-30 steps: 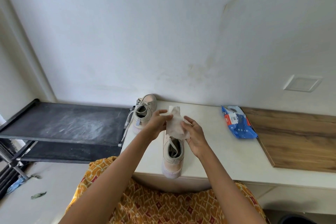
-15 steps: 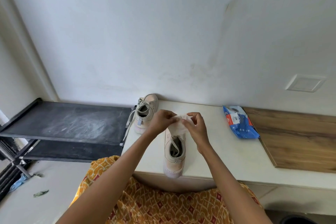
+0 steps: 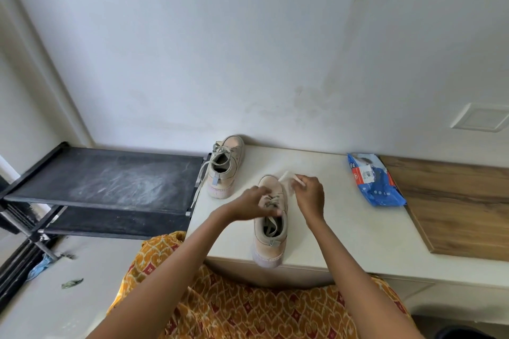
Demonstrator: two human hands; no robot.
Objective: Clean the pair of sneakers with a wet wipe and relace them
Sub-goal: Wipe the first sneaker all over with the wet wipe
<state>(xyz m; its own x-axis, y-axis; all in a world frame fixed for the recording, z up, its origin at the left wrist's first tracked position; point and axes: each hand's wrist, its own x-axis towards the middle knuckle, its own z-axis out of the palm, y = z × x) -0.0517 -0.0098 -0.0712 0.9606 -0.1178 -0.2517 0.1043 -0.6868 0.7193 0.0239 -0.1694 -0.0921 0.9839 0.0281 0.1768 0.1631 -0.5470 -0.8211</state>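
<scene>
Left hand (image 3: pixel 254 202) blurred over near sneaker's (image 3: pixel 271 224) laces; right hand (image 3: pixel 309 195) pinches wipe (image 3: pixel 287 179).

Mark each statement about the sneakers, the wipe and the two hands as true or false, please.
1. The right hand holds the wet wipe. True.
2. Both sneakers stand on the wooden board. False: both stand on the white counter; the board lies to the right with no shoe on it.
3. The left hand is at the laces of the near sneaker. True.
4. The blue wipe pack lies between the two sneakers. False: it lies to the right of both, beside the board.
5. The far sneaker has its laces fully removed. False: laces are on it, and one end hangs over the counter edge.
</scene>
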